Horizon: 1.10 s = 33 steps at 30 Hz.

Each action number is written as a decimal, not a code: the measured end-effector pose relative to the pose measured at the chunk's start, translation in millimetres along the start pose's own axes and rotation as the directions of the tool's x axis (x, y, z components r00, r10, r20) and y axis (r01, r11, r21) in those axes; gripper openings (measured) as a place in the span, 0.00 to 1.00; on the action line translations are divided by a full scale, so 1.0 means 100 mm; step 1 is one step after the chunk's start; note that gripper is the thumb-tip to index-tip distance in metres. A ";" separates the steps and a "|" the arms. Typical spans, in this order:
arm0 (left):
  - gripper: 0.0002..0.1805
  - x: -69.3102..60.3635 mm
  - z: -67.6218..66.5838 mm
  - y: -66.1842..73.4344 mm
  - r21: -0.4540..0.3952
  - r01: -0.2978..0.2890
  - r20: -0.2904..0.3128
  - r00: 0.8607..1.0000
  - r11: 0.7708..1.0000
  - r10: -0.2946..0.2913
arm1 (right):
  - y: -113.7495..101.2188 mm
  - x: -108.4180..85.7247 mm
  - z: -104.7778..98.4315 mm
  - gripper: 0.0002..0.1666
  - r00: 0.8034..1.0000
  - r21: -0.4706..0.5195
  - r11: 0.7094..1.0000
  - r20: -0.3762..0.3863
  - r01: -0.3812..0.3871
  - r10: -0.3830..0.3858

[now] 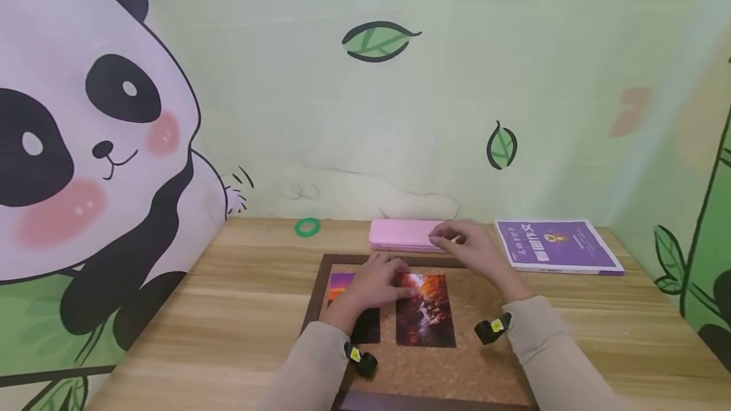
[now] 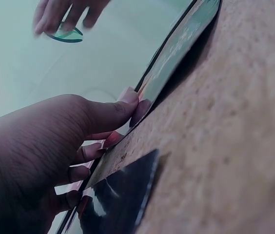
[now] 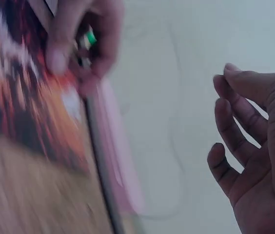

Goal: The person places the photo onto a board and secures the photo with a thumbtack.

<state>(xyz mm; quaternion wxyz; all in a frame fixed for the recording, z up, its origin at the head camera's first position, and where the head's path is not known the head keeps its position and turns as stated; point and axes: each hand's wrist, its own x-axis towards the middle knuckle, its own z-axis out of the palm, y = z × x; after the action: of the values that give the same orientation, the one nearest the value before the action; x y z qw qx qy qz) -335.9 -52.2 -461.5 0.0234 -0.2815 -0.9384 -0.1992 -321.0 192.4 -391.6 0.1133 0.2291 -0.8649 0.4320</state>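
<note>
My left hand [image 1: 374,284] holds a glossy photo [image 1: 431,322] of orange and red trees near its upper left corner, thumb on its face. That photo lies on a brown-framed cork board [image 1: 485,373]; in the left wrist view, a dark gap shows under its edge. A second photo [image 1: 368,328], purple, orange and black, lies to its left, partly covered by my left hand and wrist. Above the board's far edge hovers my right hand [image 1: 471,246], loosely curled, thumb and index tips together in the right wrist view. I see nothing between them.
Behind the board lies a pink case [image 1: 400,233], partly behind my right hand. A purple book [image 1: 559,246] is at the back right, and a green ring [image 1: 307,227] at the back left. The wooden table [image 1: 228,309] meets a panda-painted wall.
</note>
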 end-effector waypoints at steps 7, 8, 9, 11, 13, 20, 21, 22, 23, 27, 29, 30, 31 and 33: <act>0.27 0.01 -0.04 0.04 -0.034 0.005 0.011 1.000 0.999 -0.004 | 0.20 0.11 0.43 0.11 0.995 0.153 0.987 0.099 -0.039 0.023; 0.27 0.01 -0.04 0.05 -0.039 0.006 0.018 1.000 0.999 -0.005 | 0.26 0.08 0.46 0.11 0.993 0.162 0.985 0.108 -0.067 0.049; 0.27 0.00 -0.04 0.06 -0.044 0.007 0.027 1.000 0.999 -0.006 | 0.32 0.05 0.49 0.10 0.991 0.160 0.983 0.117 -0.089 0.070; 0.27 0.00 -0.04 0.06 -0.036 0.004 0.030 1.000 0.999 -0.003 | 0.42 -0.01 0.52 0.09 0.986 0.152 0.981 0.135 -0.121 0.100; 0.27 0.00 -0.03 0.05 -0.019 0.005 0.022 1.000 1.000 -0.004 | 0.50 -0.05 0.54 0.06 0.983 0.110 0.986 0.148 -0.127 0.110; 0.26 0.03 -0.04 0.03 -0.015 0.006 0.032 0.999 1.000 -0.006 | 0.55 -0.07 0.52 0.02 0.968 0.014 0.994 0.230 -0.105 0.099; 0.27 0.03 -0.03 0.03 -0.020 0.005 0.036 0.999 1.000 -0.004 | 0.55 -0.08 0.51 0.02 0.965 0.017 0.994 0.240 -0.109 0.102; 0.27 0.02 -0.03 0.04 -0.022 0.005 0.039 0.999 1.000 -0.004 | 0.54 -0.08 0.51 0.02 0.963 0.018 0.994 0.250 -0.106 0.098; 0.27 0.02 -0.03 0.04 -0.024 0.004 0.041 0.999 1.000 -0.003 | 0.54 -0.09 0.51 0.03 0.962 0.019 0.995 0.258 -0.098 0.090; 0.27 0.01 -0.02 0.03 -0.027 0.005 0.040 0.999 1.000 -0.004 | 0.53 -0.10 0.51 0.03 0.959 0.028 0.997 0.276 -0.077 0.066; 0.27 0.01 -0.01 0.02 -0.031 0.007 0.039 0.999 1.000 -0.006 | 0.53 -0.09 0.51 0.03 0.958 0.019 0.997 0.280 -0.073 0.064; 0.27 0.01 -0.01 0.01 -0.032 0.009 0.038 0.999 0.999 -0.007 | 0.53 -0.09 0.52 0.03 0.958 0.015 0.998 0.282 -0.068 0.061; 0.27 0.00 0.00 0.01 -0.033 0.010 0.036 0.999 0.999 -0.009 | 0.53 -0.09 0.53 0.03 0.957 0.012 0.998 0.283 -0.066 0.059; 0.27 -0.01 0.01 -0.01 -0.035 0.015 0.036 0.999 0.999 -0.014 | 0.53 -0.08 0.56 0.03 0.957 0.008 0.998 0.286 -0.058 0.054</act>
<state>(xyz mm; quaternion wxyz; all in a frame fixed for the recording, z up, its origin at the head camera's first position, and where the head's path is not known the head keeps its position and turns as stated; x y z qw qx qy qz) -335.9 -52.8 -462.6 0.0000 -0.2786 -0.9370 -0.2108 -339.7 178.1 -465.0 -0.0269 0.2654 -0.8747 0.4046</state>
